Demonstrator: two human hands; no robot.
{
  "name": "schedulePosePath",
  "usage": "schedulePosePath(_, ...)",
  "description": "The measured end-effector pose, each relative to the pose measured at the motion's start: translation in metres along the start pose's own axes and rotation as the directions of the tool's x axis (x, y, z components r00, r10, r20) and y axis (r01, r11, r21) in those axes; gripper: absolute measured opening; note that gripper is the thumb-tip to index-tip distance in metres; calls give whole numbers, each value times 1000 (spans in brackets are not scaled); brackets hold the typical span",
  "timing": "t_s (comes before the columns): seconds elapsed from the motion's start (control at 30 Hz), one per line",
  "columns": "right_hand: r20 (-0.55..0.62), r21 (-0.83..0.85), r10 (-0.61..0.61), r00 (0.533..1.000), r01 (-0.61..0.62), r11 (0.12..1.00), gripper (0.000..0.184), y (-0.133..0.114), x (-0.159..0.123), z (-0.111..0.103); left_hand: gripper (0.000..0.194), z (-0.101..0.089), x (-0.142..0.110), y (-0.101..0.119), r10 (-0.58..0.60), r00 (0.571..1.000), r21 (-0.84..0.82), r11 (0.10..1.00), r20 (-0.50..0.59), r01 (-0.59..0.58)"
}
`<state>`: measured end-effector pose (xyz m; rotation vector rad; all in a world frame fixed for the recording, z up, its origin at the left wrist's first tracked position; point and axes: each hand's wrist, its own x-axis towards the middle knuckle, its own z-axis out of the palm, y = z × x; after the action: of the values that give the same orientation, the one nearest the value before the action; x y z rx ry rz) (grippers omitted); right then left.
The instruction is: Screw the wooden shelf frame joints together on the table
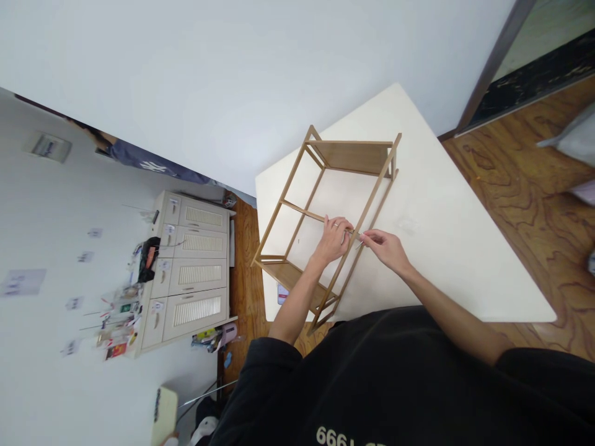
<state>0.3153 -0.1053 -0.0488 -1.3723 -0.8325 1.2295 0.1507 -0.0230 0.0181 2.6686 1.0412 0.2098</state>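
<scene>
A light-brown wooden shelf frame (369,201) lies on its side on the white table, with a flat panel (356,157) at its far end and another panel (297,279) at the near end. My left hand (335,238) is closed around the middle crossbar (297,209), close to where it meets the right-hand rail. On the outer side of that rail, my right hand (382,245) pinches a thin metal tool, apparently a hex key (359,245), against the joint. The tip of the tool is too small to make out.
The white table (446,248) extends to the right of the frame. A phone (282,293) lies on it beneath the near panel. A pale wall (260,74) borders the table's far side. White cabinets (195,272) with cluttered tops stand at the left.
</scene>
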Motion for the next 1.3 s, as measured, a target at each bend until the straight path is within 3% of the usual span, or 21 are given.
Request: schedulePosePath(1.3, 57, -67, 127, 990, -123, 990, 54, -31, 0, -12, 21, 1, -2, 6, -30, 999, -97, 995, -16, 28)
